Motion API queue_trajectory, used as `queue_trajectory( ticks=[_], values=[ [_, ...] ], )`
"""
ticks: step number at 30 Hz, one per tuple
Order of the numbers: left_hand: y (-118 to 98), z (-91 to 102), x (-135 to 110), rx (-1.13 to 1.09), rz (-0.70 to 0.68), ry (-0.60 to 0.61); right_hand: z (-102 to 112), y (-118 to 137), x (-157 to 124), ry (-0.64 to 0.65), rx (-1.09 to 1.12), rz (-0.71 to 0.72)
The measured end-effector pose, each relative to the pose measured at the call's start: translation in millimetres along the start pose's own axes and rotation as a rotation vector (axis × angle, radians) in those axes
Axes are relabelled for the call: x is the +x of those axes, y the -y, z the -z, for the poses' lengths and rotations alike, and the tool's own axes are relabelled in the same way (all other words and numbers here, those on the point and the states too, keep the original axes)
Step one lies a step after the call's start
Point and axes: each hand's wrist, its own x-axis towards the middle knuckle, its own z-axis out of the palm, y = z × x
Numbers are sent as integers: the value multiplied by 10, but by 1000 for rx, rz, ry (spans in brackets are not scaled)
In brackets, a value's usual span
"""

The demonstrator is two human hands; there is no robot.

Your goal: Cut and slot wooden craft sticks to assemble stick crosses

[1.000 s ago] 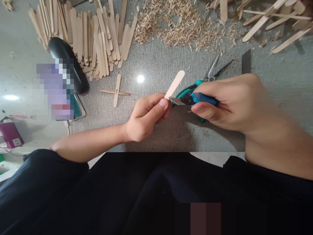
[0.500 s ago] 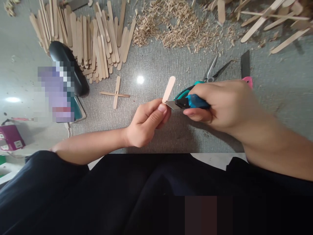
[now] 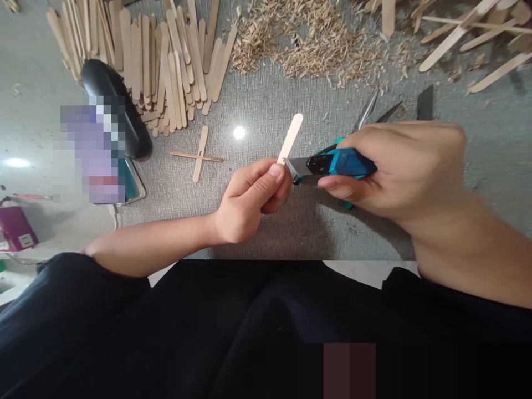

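1. Grey textured tabletop [image 3: 257,105], a bright light reflection on it.
2. Large pile of wooden craft sticks [image 3: 171,83], upper left, mostly lengthwise and overlapping.
3. Cross of two craft sticks [image 3: 202,141] below that pile, one seen nearly edge-on.
4. Scattered wood shavings [image 3: 316,55], top centre.
5. Loose heap of sticks [image 3: 444,47], upper right, lying at various angles.
6. Pliers [image 3: 368,110], teal-handled, tips apart, partly hidden.
7. Dark flat blade [image 3: 424,103] beside them.
8. Black rounded case [image 3: 133,128] beside a pixelated phone [image 3: 102,166]; white cable [image 3: 115,217] below.
9. Purple power socket [image 3: 17,226], far left.
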Motion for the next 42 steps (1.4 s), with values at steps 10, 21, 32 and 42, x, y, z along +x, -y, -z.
queue_trajectory(
  ticks=[10, 21, 32, 42],
  values=[
    [45, 54, 22, 33, -86, 45, 176, 81, 49, 220, 169, -202],
    [-35, 35, 22, 34, 2, 110, 248, -12, 153, 316, 296, -90],
    [-19, 94, -95, 98, -12, 228, 271, 25, 176, 482, 575, -157],
    [101, 58, -161, 115, -81, 205, 222, 87, 192, 523, 451, -210]
  ],
)
